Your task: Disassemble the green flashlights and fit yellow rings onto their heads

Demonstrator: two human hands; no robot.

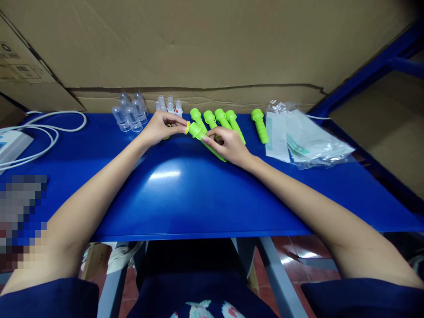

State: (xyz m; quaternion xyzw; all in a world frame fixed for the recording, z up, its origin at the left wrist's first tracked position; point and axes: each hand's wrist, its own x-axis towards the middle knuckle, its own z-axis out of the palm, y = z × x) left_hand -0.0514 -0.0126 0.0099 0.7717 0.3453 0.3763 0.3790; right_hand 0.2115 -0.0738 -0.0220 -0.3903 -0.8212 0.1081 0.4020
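Observation:
My right hand (228, 145) is closed round a bright green flashlight-shaped tube (213, 150), holding it tilted with its wide end up and to the left. At that wide end, my left hand (164, 127) pinches a small yellow ring (187, 127) between thumb and fingers. Whether the ring is seated on the tube or only touching it, I cannot tell. Another yellow piece shows partly beneath the left hand. Just behind my hands lie several more green tubes (196, 115) in a row, and a separate green tube (260, 126) rests to their right.
Clear plastic domed containers (133, 119) stand at the back left, beside smaller clear pieces (170, 105). Clear plastic bags (304, 137) with printed paper lie on the right. A white cable (49, 128) and white box (15, 148) are at far left. Cardboard (198, 48) walls the blue table's (198, 198) back.

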